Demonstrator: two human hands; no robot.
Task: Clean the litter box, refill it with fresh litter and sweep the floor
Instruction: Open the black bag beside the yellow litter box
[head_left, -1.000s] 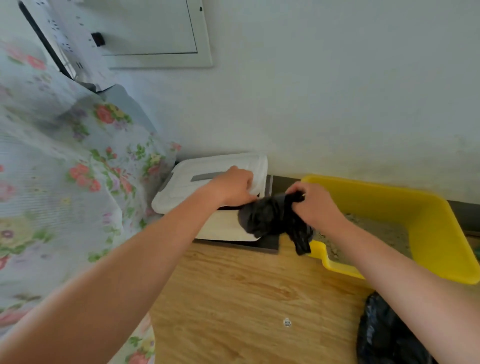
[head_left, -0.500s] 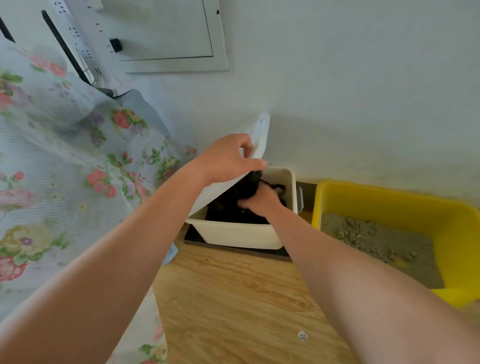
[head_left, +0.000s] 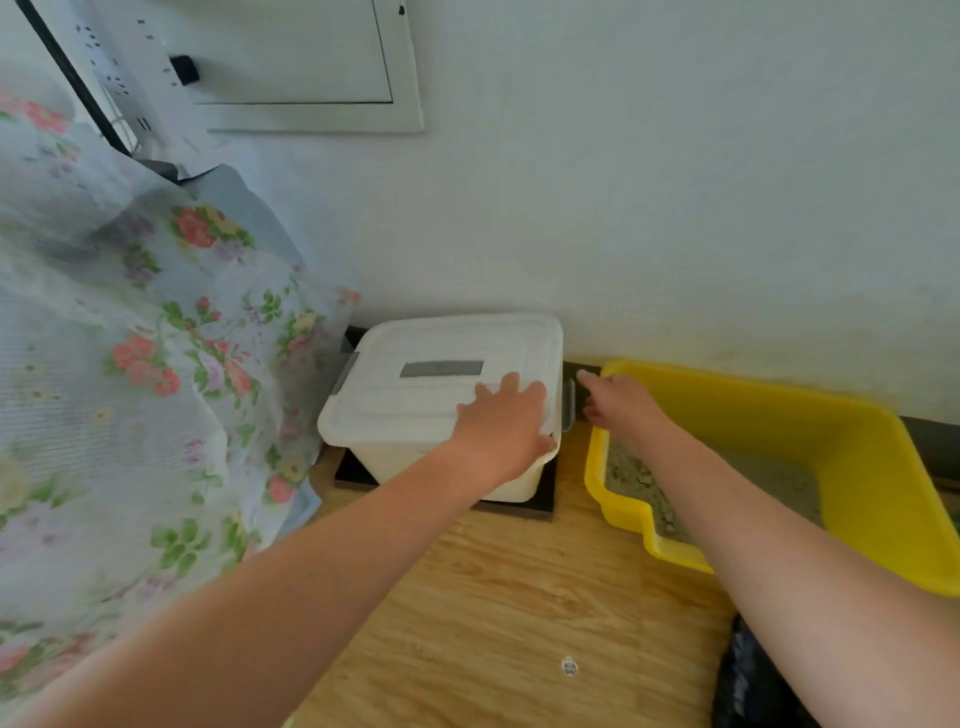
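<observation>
The yellow litter box (head_left: 852, 467) sits on the wood floor (head_left: 493, 587) against the wall, soiled litter (head_left: 636, 475) inside, just right of a white lidded storage bin (head_left: 441, 395). The left hand (head_left: 504, 421) lies spread flat on the lid's near corner; the right hand (head_left: 618, 402), fingers loosely extended and empty, reaches the grey side latch (head_left: 568, 405). Best to press the lid down evenly while snapping that latch shut.

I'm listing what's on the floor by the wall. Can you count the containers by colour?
White: 1, the lidded bin
Yellow: 1, the litter box
Black: 1, a bag, partly cut off at the bottom edge
Total: 3
</observation>
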